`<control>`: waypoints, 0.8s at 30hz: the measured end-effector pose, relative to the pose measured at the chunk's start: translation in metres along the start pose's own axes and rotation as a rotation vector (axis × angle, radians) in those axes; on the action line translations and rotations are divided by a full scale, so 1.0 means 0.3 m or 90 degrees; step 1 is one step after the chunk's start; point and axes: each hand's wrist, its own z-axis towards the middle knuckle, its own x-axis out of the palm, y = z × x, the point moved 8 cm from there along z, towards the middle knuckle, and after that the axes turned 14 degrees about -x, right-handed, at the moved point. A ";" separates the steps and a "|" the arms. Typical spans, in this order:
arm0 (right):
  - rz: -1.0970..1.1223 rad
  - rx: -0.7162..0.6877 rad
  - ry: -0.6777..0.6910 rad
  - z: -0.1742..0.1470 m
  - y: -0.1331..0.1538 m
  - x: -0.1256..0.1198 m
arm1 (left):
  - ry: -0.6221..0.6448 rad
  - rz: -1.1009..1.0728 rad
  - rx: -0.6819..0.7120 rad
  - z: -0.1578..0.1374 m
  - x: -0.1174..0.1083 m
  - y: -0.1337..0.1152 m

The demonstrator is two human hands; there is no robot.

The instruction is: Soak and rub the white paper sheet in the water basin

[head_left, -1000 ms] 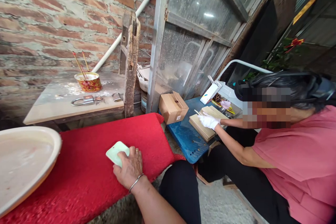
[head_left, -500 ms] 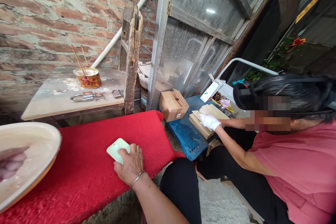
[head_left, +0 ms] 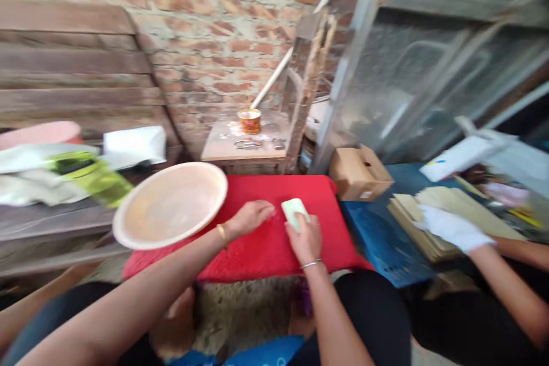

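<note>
Over the red cloth (head_left: 266, 257), my left hand (head_left: 251, 217) has its fingers drawn together, with a gold bangle at the wrist. Blur hides what, if anything, is at its fingertips. My right hand (head_left: 305, 237) grips a pale green flat piece with rounded corners (head_left: 294, 210), its far end sticking out past the fingers onto the cloth. A wide cream basin (head_left: 121, 223) stands to the left of my left hand, partly on the cloth.
On the right, a person's white-gloved hand (head_left: 450, 227) rests on stacked tan sheets (head_left: 412, 234) on a blue table (head_left: 377, 246), near a cardboard box (head_left: 355, 174). Padlocks (head_left: 247, 143) and a tin (head_left: 250, 122) sit behind. A green bottle (head_left: 96, 180) lies left.
The view has swung left. Fingers seen in the basin before are gone from it, and my left hand is now over the cloth. My right hand still holds the pale green piece.
</note>
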 end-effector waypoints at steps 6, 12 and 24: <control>0.032 -0.047 -0.042 0.023 0.022 0.060 | -0.127 0.384 0.063 -0.137 0.011 0.200; 0.005 -0.220 0.119 -0.030 0.275 0.171 | -0.224 0.413 -0.004 -0.225 -0.071 0.379; 0.160 0.267 -0.265 -0.118 -0.524 -0.309 | -0.298 0.379 0.043 -0.233 -0.071 0.468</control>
